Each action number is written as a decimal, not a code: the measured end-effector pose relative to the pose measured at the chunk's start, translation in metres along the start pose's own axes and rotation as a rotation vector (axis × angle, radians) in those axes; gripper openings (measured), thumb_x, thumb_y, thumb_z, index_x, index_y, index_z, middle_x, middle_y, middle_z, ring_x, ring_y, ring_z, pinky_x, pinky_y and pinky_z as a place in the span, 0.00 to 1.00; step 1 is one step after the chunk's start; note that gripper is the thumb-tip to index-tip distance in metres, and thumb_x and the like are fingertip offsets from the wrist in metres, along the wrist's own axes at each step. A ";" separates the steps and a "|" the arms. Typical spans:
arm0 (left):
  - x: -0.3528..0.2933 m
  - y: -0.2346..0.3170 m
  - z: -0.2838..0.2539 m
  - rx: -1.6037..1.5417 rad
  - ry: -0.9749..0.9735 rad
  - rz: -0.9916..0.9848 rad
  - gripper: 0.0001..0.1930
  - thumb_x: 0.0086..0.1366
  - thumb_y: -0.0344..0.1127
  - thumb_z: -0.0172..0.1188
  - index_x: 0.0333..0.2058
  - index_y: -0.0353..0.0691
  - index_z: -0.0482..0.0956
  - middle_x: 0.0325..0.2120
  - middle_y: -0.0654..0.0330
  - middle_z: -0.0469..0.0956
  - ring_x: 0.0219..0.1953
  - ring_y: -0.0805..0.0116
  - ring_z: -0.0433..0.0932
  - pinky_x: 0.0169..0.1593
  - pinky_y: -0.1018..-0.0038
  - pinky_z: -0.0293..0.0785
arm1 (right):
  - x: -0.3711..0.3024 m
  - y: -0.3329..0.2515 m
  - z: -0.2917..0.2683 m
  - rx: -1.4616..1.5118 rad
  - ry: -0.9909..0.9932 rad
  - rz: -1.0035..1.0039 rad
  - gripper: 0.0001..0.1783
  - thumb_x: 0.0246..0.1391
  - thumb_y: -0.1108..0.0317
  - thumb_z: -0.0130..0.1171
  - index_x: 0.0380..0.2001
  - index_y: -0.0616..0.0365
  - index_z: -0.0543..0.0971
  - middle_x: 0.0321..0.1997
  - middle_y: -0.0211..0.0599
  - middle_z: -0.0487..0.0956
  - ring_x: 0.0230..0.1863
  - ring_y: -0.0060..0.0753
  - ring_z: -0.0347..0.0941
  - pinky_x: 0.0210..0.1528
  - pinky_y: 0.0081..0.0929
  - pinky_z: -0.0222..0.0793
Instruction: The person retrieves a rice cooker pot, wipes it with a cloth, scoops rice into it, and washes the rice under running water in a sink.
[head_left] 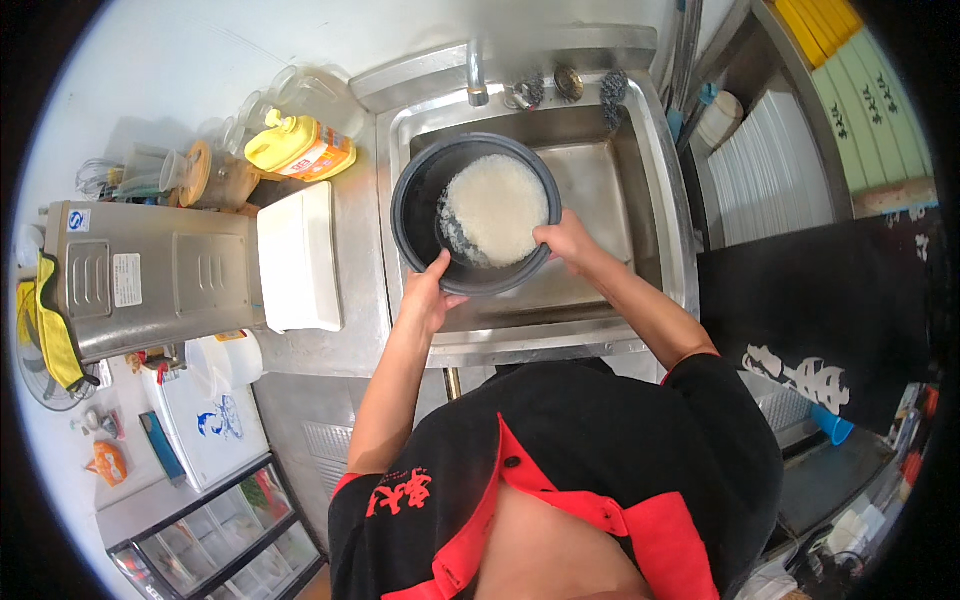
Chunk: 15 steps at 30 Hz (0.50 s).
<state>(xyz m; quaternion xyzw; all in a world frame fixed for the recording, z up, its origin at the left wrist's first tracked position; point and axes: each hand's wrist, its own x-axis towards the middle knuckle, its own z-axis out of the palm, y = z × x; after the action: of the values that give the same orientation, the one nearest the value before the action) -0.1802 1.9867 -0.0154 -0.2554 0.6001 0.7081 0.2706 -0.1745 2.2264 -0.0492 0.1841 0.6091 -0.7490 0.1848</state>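
Observation:
Between my hands is a round dark rice cooker pot (420, 190), held over the left part of a steel sink (600, 190). White rice grains (498, 205) lie in it, heaped toward the right side, with the dark bottom showing at the left. My left hand (428, 298) grips the rim at the lower left, thumb on top. On the right edge, my right hand (568, 240) clasps the rim with its thumb over it; its other fingers are hidden below. The faucet (477, 75) stands just beyond the pot's far rim.
Dark scrubbing pads (613, 92) sit on the sink's back ledge. Left of the sink are a white lidded box (300, 257), a yellow detergent jug (300, 148) and a steel appliance (160, 275). Stacked white trays (770, 170) fill a shelf at the right, above a black panel (810, 300).

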 end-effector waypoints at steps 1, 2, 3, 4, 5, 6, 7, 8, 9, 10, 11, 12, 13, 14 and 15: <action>0.020 -0.013 -0.012 -0.043 0.035 -0.026 0.17 0.56 0.37 0.54 0.38 0.28 0.68 0.31 0.47 0.74 0.28 0.58 0.77 0.26 0.69 0.79 | 0.002 -0.008 0.002 0.006 -0.024 -0.033 0.24 0.40 0.71 0.54 0.45 0.68 0.70 0.35 0.44 0.75 0.25 0.34 0.73 0.23 0.32 0.73; 0.033 -0.016 -0.019 -0.085 0.065 -0.052 0.12 0.55 0.31 0.53 0.34 0.27 0.69 0.28 0.49 0.74 0.26 0.59 0.77 0.24 0.70 0.79 | 0.008 -0.015 -0.002 -0.031 -0.079 -0.016 0.27 0.41 0.66 0.55 0.47 0.67 0.69 0.36 0.45 0.75 0.26 0.34 0.73 0.24 0.32 0.73; 0.035 -0.006 -0.019 -0.110 0.086 -0.050 0.10 0.53 0.28 0.51 0.33 0.27 0.68 0.26 0.50 0.74 0.24 0.59 0.77 0.22 0.71 0.78 | 0.017 -0.025 -0.013 -0.060 -0.127 -0.002 0.29 0.43 0.62 0.56 0.49 0.67 0.68 0.38 0.46 0.75 0.27 0.34 0.74 0.25 0.31 0.73; 0.037 0.005 -0.020 -0.138 0.111 -0.048 0.09 0.51 0.25 0.49 0.31 0.26 0.68 0.25 0.51 0.73 0.22 0.59 0.76 0.19 0.71 0.77 | 0.029 -0.035 -0.024 -0.092 -0.179 0.013 0.32 0.44 0.57 0.58 0.51 0.66 0.67 0.40 0.47 0.75 0.28 0.33 0.74 0.26 0.31 0.73; 0.036 0.016 -0.014 -0.156 0.124 -0.053 0.07 0.49 0.22 0.47 0.30 0.26 0.67 0.24 0.52 0.73 0.21 0.59 0.76 0.17 0.72 0.77 | 0.051 -0.041 -0.040 -0.236 -0.047 -0.136 0.37 0.47 0.50 0.54 0.54 0.66 0.63 0.41 0.49 0.75 0.30 0.38 0.75 0.32 0.32 0.73; 0.032 0.026 -0.003 -0.142 0.167 -0.032 0.08 0.48 0.22 0.48 0.29 0.24 0.67 0.23 0.53 0.72 0.18 0.58 0.75 0.13 0.72 0.75 | 0.077 -0.048 -0.052 -0.379 0.084 -0.283 0.41 0.49 0.44 0.51 0.57 0.66 0.60 0.43 0.51 0.75 0.33 0.43 0.76 0.37 0.34 0.72; 0.028 0.030 0.000 -0.108 0.187 0.021 0.08 0.48 0.21 0.48 0.29 0.24 0.67 0.23 0.53 0.72 0.18 0.58 0.75 0.14 0.71 0.76 | 0.093 -0.060 -0.054 -0.507 0.236 -0.402 0.39 0.52 0.44 0.45 0.57 0.67 0.59 0.47 0.54 0.72 0.41 0.47 0.72 0.46 0.34 0.67; 0.026 0.032 0.002 -0.072 0.205 0.072 0.09 0.47 0.21 0.48 0.30 0.24 0.67 0.23 0.52 0.72 0.18 0.58 0.75 0.14 0.70 0.76 | 0.106 -0.071 -0.051 -0.632 0.392 -0.522 0.38 0.55 0.45 0.40 0.57 0.69 0.58 0.51 0.56 0.70 0.49 0.52 0.69 0.55 0.35 0.61; 0.027 0.036 0.006 -0.030 0.212 0.125 0.09 0.47 0.21 0.48 0.30 0.23 0.67 0.23 0.52 0.72 0.18 0.58 0.75 0.14 0.69 0.76 | 0.124 -0.073 -0.051 -0.670 0.420 -0.584 0.37 0.55 0.46 0.38 0.56 0.70 0.59 0.53 0.57 0.67 0.53 0.52 0.64 0.58 0.34 0.56; 0.030 0.037 0.009 -0.018 0.199 0.119 0.09 0.47 0.21 0.48 0.30 0.23 0.67 0.23 0.51 0.73 0.18 0.58 0.75 0.15 0.68 0.77 | 0.146 -0.066 -0.050 -0.705 0.451 -0.645 0.36 0.56 0.47 0.36 0.55 0.71 0.60 0.56 0.58 0.64 0.57 0.52 0.59 0.61 0.34 0.52; 0.029 0.036 0.004 -0.016 0.204 0.112 0.10 0.47 0.20 0.48 0.30 0.23 0.67 0.23 0.50 0.73 0.18 0.58 0.76 0.15 0.68 0.77 | 0.155 -0.066 -0.036 -0.740 0.460 -0.708 0.35 0.57 0.48 0.34 0.55 0.72 0.60 0.58 0.59 0.61 0.62 0.52 0.53 0.63 0.34 0.47; 0.028 0.036 0.001 -0.012 0.207 0.106 0.10 0.46 0.20 0.48 0.31 0.22 0.67 0.24 0.50 0.73 0.19 0.57 0.76 0.15 0.67 0.77 | 0.158 -0.067 -0.028 -0.685 0.324 -0.561 0.35 0.57 0.50 0.32 0.53 0.74 0.62 0.62 0.58 0.55 0.66 0.48 0.46 0.66 0.32 0.40; 0.026 0.034 0.000 -0.027 0.211 0.116 0.10 0.47 0.20 0.48 0.30 0.23 0.68 0.24 0.50 0.74 0.19 0.58 0.76 0.15 0.67 0.77 | 0.162 -0.066 -0.027 -0.766 0.309 -0.576 0.34 0.58 0.50 0.32 0.54 0.71 0.61 0.62 0.57 0.55 0.65 0.47 0.47 0.65 0.31 0.41; 0.022 0.028 0.000 -0.047 0.224 0.120 0.09 0.47 0.20 0.48 0.30 0.24 0.69 0.24 0.50 0.74 0.18 0.58 0.76 0.15 0.67 0.77 | 0.163 -0.063 -0.022 -0.849 0.284 -0.585 0.34 0.59 0.49 0.31 0.56 0.69 0.59 0.62 0.55 0.56 0.65 0.46 0.48 0.65 0.29 0.42; 0.019 0.024 -0.001 -0.063 0.234 0.123 0.09 0.47 0.20 0.47 0.30 0.26 0.70 0.24 0.50 0.75 0.18 0.58 0.76 0.15 0.67 0.76 | 0.163 -0.060 -0.018 -0.931 0.262 -0.594 0.33 0.59 0.49 0.31 0.58 0.67 0.57 0.62 0.54 0.56 0.65 0.45 0.49 0.65 0.27 0.43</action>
<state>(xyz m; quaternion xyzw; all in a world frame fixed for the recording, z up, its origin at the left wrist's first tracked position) -0.2107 1.9836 -0.0113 -0.3074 0.6195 0.7073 0.1466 -0.3443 2.2465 -0.0833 -0.0046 0.9186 -0.3922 -0.0494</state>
